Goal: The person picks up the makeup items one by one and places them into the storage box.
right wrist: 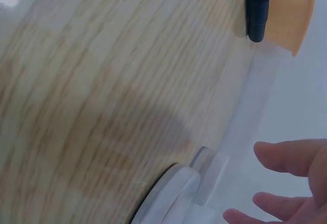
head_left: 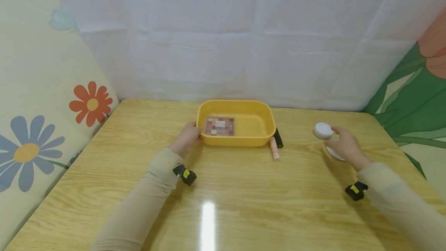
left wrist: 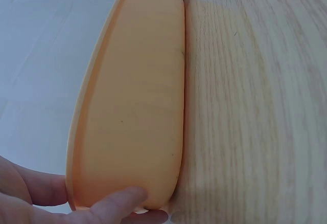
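A yellow plastic basin (head_left: 240, 141) stands at the back middle of the table, with an eyeshadow palette (head_left: 220, 126) lying in its left part. My left hand (head_left: 188, 138) grips the basin's left end; in the left wrist view its fingers (left wrist: 117, 203) lie against the outer wall at the rim. Off to the right, my right hand (head_left: 343, 146) hovers over two white round containers. The farther round container (head_left: 323, 129) shows near its fingertips, while the nearer one (head_left: 335, 154) is partly hidden beneath the hand. In the right wrist view the fingers (right wrist: 288, 157) are apart and hold nothing.
A pink patterned tube (head_left: 275, 149) and a black tube (head_left: 278, 138) lie by the basin's right end. White cloth (head_left: 226, 49) hangs behind the wooden table (head_left: 244, 193), and flower-printed panels flank both sides.
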Motion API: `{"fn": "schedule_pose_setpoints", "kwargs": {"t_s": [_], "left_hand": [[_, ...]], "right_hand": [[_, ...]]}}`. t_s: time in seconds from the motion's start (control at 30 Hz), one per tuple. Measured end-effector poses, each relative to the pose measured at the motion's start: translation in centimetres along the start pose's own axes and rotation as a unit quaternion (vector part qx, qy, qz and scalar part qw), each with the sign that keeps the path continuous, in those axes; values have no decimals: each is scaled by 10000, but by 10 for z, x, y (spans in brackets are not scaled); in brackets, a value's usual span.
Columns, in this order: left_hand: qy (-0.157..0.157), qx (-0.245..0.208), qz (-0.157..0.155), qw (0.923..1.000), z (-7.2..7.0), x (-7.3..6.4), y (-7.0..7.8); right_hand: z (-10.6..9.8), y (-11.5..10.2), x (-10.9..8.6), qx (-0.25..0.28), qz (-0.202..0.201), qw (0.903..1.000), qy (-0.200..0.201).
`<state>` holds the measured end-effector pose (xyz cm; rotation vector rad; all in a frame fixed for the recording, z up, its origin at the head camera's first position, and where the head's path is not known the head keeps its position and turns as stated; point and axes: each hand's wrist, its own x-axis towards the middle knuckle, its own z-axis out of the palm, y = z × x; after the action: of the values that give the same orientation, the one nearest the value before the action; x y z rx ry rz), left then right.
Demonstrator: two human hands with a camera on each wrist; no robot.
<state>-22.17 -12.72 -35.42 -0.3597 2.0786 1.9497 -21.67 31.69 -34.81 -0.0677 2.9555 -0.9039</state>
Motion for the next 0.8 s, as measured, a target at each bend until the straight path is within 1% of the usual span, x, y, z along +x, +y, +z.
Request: {"fn": "schedule_pose_setpoints", "kwargs": {"t_s": [0.17, 0.3, 0.47, 0.63, 0.8], "left_hand": [[-24, -80, 32, 10000, 0, -1, 0], [-41, -94, 74, 9999, 1, -1, 0], [7, -103, 20, 9999, 0, -1, 0], [-8, -58, 62, 10000, 1, 1, -1], [-9, -93, 34, 10000, 1, 0, 0]], "right_hand": [[-1, 5, 1, -294, 16, 9996, -57], [-2, 10, 3, -401, 99, 9990, -180], [-3, 15, 3, -357, 155, 9986, -355], [-4, 19, 2, -319, 181, 9980, -520], [-4, 21, 3, -354, 158, 9970, -672]]}}
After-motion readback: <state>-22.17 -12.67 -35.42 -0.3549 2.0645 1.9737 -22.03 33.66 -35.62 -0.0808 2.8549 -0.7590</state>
